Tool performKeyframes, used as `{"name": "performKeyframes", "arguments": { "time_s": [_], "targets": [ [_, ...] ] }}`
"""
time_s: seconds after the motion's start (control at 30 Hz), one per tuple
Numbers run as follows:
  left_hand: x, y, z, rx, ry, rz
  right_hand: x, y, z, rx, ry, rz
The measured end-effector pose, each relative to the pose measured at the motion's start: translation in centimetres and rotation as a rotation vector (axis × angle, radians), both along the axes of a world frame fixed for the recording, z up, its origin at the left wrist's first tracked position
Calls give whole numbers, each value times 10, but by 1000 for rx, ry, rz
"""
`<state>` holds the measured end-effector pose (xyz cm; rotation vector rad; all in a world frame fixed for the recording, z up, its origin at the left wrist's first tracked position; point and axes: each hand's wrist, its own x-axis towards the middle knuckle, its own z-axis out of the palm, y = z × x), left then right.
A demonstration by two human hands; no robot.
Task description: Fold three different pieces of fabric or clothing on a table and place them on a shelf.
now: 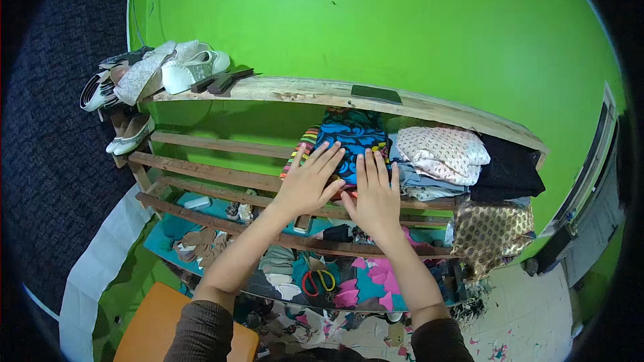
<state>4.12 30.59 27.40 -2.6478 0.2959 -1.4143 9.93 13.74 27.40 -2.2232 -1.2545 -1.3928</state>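
Left hand: the left hand [307, 184] lies flat and open, fingers spread, on the folded blue and black patterned cloth [353, 135].
Right hand: the right hand [376, 198] is open too, palm down, on the front edge of the same cloth, just beside the left hand.
Cloth: it sits on the middle slats of the wooden slatted shelf [201, 169], on top of a striped rainbow cloth [300, 151].
Next to it: a white dotted folded cloth [446, 153] and a black cloth [510, 171] lie to the right.
Top board: white shoes [194, 70] sit at the left end.
Below: red-handled scissors [315, 283] lie among cloth scraps.
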Motion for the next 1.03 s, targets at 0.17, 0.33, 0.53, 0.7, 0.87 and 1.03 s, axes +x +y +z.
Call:
{"name": "performKeyframes", "arguments": {
  "time_s": [0.17, 0.33, 0.53, 0.7, 0.87, 1.03],
  "targets": [
    [-3, -11, -11, 5, -5, 98, 2, 3, -9, 6, 54, -52],
    [-34, -21, -23, -40, -49, 152, -18, 6, -12, 66, 41, -52],
    [-123, -11, -68, -106, -8, 397, -89, 33, -48, 148, 131, 113],
    [-232, -28, -154, -274, 117, 717, -163, 47, -130, -1, 290, 277],
    [-338, -84, -239, -474, 226, 1051, -258, 44, -217, -304, 476, 578],
    [-440, -172, -280, -705, 435, 1434, -365, 3, -268, -624, 558, 893]
  ]
}}
